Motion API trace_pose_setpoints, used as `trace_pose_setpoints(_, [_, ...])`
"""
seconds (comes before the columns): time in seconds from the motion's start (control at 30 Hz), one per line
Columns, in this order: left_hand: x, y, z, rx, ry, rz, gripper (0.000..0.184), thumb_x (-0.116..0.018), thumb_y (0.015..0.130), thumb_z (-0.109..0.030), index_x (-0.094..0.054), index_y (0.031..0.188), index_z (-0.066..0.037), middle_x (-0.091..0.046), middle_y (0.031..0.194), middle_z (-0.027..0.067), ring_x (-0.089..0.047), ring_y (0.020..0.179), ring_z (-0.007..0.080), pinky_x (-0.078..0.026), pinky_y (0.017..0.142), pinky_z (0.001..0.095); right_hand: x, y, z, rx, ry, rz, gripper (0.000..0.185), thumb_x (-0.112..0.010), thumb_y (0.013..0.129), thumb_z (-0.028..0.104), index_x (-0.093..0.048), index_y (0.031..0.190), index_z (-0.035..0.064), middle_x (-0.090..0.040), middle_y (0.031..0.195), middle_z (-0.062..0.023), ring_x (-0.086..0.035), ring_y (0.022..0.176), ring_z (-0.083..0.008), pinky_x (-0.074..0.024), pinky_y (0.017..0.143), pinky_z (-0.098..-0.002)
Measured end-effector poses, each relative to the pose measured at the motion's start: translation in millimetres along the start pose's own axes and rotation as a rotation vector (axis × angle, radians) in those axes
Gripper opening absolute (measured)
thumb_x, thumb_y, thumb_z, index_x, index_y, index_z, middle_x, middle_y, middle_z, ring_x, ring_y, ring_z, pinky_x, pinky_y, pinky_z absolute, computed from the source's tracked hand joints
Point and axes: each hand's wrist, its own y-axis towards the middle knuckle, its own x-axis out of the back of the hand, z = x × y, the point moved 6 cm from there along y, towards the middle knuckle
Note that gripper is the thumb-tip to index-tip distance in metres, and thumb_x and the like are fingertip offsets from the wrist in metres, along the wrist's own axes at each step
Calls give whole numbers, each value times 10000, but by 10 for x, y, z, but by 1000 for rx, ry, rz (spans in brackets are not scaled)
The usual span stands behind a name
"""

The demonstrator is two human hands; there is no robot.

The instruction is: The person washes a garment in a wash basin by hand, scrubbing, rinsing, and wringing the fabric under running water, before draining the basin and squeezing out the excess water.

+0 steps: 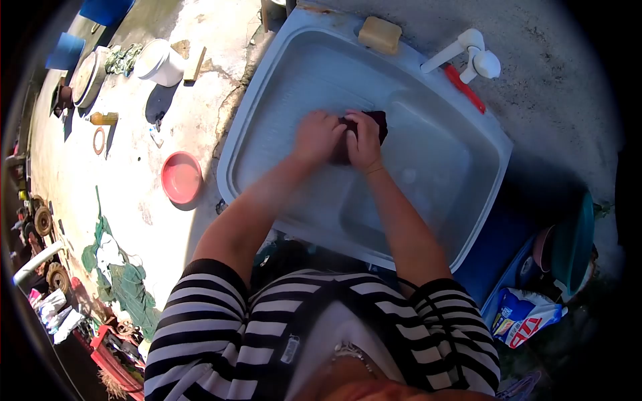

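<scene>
At left, a red bowl [180, 177] is seen on the ground. In the sink [498, 144], a dark cloth [378, 124] is held by the left hand [319, 137], blurred, fingers bent, and by the right hand [363, 142], fingers curled narrowly. Soap [380, 35] is placed on the rim. At far right, red lettering is printed on a bag [525, 317], but it cannot be read surely.

The black-and-white striped top [257, 347] had sleeves [194, 321] with black cuffs [217, 274]. A pale necklace [354, 353] hung at the neck; a thin band [374, 170] circled the right wrist [370, 162].
</scene>
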Motion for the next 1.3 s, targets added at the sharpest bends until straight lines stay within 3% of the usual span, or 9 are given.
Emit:
trace_pose_setpoints(0.07, [258, -206, -200, -45, 11, -119, 317, -736, 898, -323, -693, 1053, -50, -680, 1093, 172, -592, 1091, 410, -455, 1005, 518, 140, -335, -53, -176, 53, -35, 742, -696, 933, 237, -344, 1554, 33, -453, 1552, -224, -452, 1427, -394, -322, 1185, -499])
trace_pose_setpoints(0.2, [591, -364, -507, -123, 168, -71, 433, -803, 843, -335, -694, 1149, -49, -679, 1212, 190, -592, 1173, 420, -409, 1131, 526, 480, -968, 105, -435, 43, 51, 1133, -859, 827, 276, -110, 1639, 27, -448, 1529, -287, -443, 1436, -401, -349, 1200, -467])
trace_pose_setpoints(0.33, [389, -127, -555, -111, 198, 64, 354, -733, 915, -327, -712, 1105, -30, -715, 1142, 181, -648, 1093, 414, -465, 1073, 503, 642, -1422, -101, -787, 470, 58, 985, -865, 843, 241, -262, 1599, 57, -539, 1454, -202, -554, 1330, -332, -445, 1116, -422])
trace_pose_setpoints(0.53, [59, 237, -693, 579, -440, 171, 471, -606, 998, -401, -719, 1006, 56, -751, 947, 214, -692, 913, 434, -529, 800, 472, 1876, -1906, -204, -1139, 1171, -180, 556, -788, 917, 271, -562, 1372, 47, -658, 1277, -98, -630, 1183, -240, -503, 992, -347])
trace_pose_setpoints(0.7, [-608, 392, -649, 632, -361, 318, 479, -617, 1010, -422, -662, 1231, 1, -681, 1153, 230, -664, 991, 396, -529, 880, 444, 2753, -2957, -1196, -1492, 526, -9, 568, -748, 945, 369, -549, 1390, 79, -675, 1272, -78, -648, 1152, -282, -518, 962, -445])
trace_pose_setpoints(0.87, [-1268, 109, -1413, -61, -48, 198, 540, -698, 966, -355, -546, 1401, -72, -516, 1450, 206, -528, 1302, 422, -450, 1087, 510, 2646, -2795, -1847, -915, -661, 31, 697, -683, 963, 484, -429, 1537, 181, -472, 1529, -206, -489, 1342, -450, -435, 1064, -611])
trace_pose_setpoints(1.03, [-2123, -535, -1627, -183, 258, 743, 882, -694, 913, -529, -279, 1622, -209, -199, 1696, 126, -127, 1564, 433, -188, 1143, 786, 1041, -2267, -1754, -875, -660, 262, 714, -557, 970, 597, -363, 1597, 315, -32, 1736, -164, -82, 1544, -559, -102, 1118, -837])
trace_pose_setpoints(1.17, [-2340, -781, -1181, -149, 408, 985, 1072, -671, 866, -663, -76, 1678, -296, 30, 1754, 69, 71, 1587, 442, -71, 1070, 901, 1082, -2155, -1806, -318, -568, 405, 684, -623, 975, 527, -445, 1559, 218, -111, 1743, -97, -119, 1584, -426, -124, 1189, -750])
trace_pose_setpoints(1.3, [-2336, -746, -1146, -189, 422, 901, 887, -659, 948, -438, -157, 1669, -312, 9, 1755, 56, 43, 1591, 435, -84, 1103, 874, 1636, -2220, -2458, -960, -695, 156, 625, -650, 965, 467, -480, 1543, 302, -176, 1731, -82, -163, 1580, -380, -85, 1211, -738])
